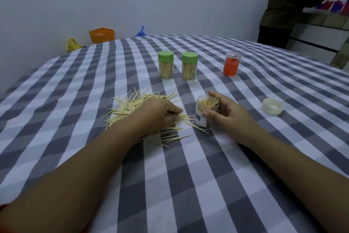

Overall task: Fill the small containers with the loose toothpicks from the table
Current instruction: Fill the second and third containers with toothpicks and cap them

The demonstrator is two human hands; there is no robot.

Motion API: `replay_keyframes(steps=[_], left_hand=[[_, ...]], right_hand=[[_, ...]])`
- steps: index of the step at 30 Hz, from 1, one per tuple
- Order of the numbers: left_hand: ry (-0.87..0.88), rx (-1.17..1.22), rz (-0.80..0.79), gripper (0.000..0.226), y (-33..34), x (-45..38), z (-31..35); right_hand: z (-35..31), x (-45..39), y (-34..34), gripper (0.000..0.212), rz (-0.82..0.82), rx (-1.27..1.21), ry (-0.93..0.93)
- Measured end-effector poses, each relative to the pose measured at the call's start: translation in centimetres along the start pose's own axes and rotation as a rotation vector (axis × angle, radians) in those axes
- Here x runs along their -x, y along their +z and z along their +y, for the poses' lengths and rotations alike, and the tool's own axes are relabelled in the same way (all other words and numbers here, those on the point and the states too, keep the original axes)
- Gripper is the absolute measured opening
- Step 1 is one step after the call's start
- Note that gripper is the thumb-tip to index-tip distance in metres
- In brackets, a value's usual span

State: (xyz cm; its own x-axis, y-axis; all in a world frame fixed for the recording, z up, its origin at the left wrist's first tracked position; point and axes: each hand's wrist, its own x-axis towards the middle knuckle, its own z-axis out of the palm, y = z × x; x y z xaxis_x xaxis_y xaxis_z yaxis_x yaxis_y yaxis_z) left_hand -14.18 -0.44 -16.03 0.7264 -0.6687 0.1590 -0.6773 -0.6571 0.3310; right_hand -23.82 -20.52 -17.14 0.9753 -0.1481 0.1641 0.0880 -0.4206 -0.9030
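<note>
While the right hand (pixel 224 113) wraps around an open clear jar (pixel 204 112) just right of table centre, thumb across its label and fingers curled behind, the left hand (pixel 160 113) lies palm-down on the toothpick pile (pixel 132 106), fingers bent and pinching what looks like a small bunch of sticks whose tips point toward 3 o'clock, at the jar. Jar is tilted a bit toward the left hand and already partly filled, toothpick tips poking out of its mouth. Pile spreads from 9 to 11 o'clock of the jar on the checked tablecloth (pixel 188 176), with strays at 6 o'clock of the left hand and a few touching the jar's base. Cream lid (pixel 272 106) lies upside down at 3 o'clock, well apart from the jar. At 12 o'clock, two green-lidded jars (pixel 165 65) (pixel 189 66) stand full and capped, side by side; an orange container (pixel 232 64) sits at 1 o'clock, contents unclear. Step in hand, judging by this: gathering a pinch for the third jar. Next move calls for lifting the bunch with tips aligned, feeding it into the jar mouth without snagging the sticks already poking out, and keeping the jar steady. Plenty of loose sticks left, so several more pinches before capping. A person stands at far 2 o'clock, not involved.
</note>
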Motion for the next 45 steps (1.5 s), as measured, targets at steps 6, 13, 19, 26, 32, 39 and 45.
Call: replay_keyframes(steps=[6, 13, 19, 26, 32, 39, 45], left_hand=[[0.211, 0.027, 0.001, 0.028, 0.9, 0.3, 1.6], [0.316, -0.148, 0.108, 0.023, 1.7, -0.3, 2.3], [0.191, -0.172, 0.024, 0.022, 0.1, 0.0, 0.8], [-0.034, 0.121, -0.087, 0.024, -1.5, 0.9, 0.0], [-0.155, 0.066, -0.275, 0.099, -2.4, 1.4, 0.6], [-0.103, 0.025, -0.206, 0.078, -2.3, 1.2, 0.9], [-0.106, -0.207, -0.201, 0.07, -3.0, 1.4, 1.2]], right_hand=[[-0.3, 0.3, -0.1, 0.068, -0.008, -0.012, 0.004], [-0.4, 0.4, -0.3, 0.066, 0.002, -0.007, 0.003], [-0.2, 0.4, 0.1, 0.067, 0.006, -0.013, 0.001], [-0.3, 0.4, 0.3, 0.068, 0.013, -0.007, -0.001], [-0.5, 0.6, 0.5, 0.065, 0.014, 0.006, -0.002], [-0.6, 0.6, 0.6, 0.066, 0.023, 0.007, 0.005], [-0.6, 0.7, 0.7, 0.065, 0.028, 0.016, 0.001]])
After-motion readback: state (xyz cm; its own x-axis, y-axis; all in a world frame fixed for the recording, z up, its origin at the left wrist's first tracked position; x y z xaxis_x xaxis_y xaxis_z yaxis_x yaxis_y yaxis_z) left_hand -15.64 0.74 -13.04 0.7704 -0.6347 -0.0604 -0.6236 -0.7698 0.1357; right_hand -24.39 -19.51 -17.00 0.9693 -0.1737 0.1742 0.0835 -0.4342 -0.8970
